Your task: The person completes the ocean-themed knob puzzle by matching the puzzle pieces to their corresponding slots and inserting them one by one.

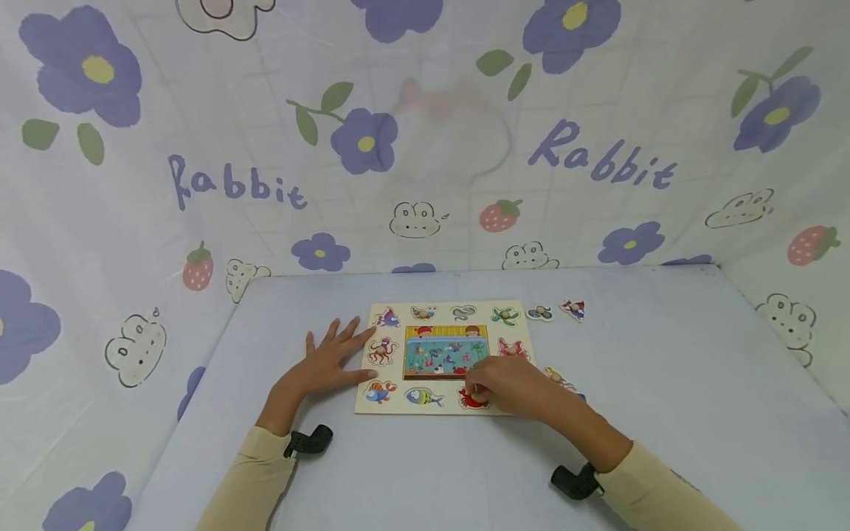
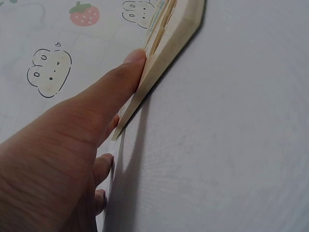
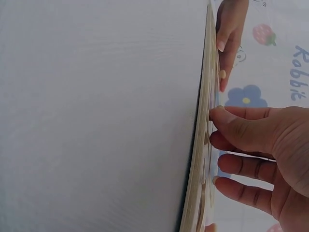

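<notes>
With our right hand [image 1: 510,385] we pinch the red crab piece [image 1: 470,402], on the puzzle board [image 1: 452,402]. Left of that grip we see the striped fish [image 1: 423,397]; farther left, our left hand [image 1: 325,365] spreads its fingers, touching the board's edge. Beyond the grip, rightward, 2 loose pieces [image 1: 540,313] lie on the table [image 1: 651,346].

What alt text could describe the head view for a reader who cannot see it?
A person's right hand appears to pinch the red crab on a wooden puzzle board, while the spread left hand touches the board's left edge. Loose pieces lie to the right on the pale table, before a cloth printed with flowers.
</notes>
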Demonstrator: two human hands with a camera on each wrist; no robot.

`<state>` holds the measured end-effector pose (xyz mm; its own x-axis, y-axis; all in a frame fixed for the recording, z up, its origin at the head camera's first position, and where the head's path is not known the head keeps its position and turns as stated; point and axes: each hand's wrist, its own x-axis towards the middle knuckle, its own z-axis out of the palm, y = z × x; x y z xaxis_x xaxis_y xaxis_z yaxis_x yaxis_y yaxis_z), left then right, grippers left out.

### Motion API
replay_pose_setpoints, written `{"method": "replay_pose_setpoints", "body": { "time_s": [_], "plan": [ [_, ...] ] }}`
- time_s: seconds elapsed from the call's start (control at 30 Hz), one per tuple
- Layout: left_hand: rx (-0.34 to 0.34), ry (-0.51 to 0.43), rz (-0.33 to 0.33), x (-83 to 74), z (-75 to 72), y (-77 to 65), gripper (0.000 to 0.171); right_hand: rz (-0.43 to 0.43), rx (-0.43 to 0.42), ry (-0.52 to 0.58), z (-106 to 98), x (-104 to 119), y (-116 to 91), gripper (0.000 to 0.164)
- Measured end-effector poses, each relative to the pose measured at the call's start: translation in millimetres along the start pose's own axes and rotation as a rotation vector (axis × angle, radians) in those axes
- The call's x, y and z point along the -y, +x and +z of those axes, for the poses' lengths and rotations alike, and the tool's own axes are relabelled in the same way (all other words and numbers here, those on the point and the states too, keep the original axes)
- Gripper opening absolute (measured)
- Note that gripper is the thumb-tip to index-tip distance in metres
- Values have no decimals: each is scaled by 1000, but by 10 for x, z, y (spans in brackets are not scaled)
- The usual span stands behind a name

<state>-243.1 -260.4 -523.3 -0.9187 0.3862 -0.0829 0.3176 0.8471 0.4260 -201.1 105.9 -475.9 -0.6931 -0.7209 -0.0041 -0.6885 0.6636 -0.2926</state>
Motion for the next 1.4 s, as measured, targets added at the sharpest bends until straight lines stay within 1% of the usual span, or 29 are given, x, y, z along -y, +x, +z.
{"method": "replay_pose_setpoints", "body": {
  "time_s": [0.3, 0.4, 0.53, 0.73, 0.9, 1.1, 1.3, 1.4],
  "plan": [
    [1, 9, -1, -8, -8, 2, 89, 64, -4, 27, 17, 7, -17, 7],
    [3, 8, -3, -7, -2, 1, 89, 100, -9, 28, -2, -4, -51, 15],
    [3, 8, -1, 0, 3, 6, 89, 147, -34, 16, -84, -61, -140, 26],
    [-10, 6, 9, 33, 24, 48, 90, 162, -119, 16, -259, -227, -357, 26],
    [-12, -4, 4, 60, 46, 46, 91, 201, -139, -4, -354, -367, -532, 26],
    [-25, -17, 13, 55, 54, 19, 90, 282, -174, 30, -383, -582, -720, 24],
    [-26, -12, 15, 51, 36, 20, 90, 298, -231, 73, -356, -761, -842, 21],
    [-18, -8, 13, 49, 35, 23, 90, 313, -235, 82, -336, -812, -876, 19]
  ]
}}
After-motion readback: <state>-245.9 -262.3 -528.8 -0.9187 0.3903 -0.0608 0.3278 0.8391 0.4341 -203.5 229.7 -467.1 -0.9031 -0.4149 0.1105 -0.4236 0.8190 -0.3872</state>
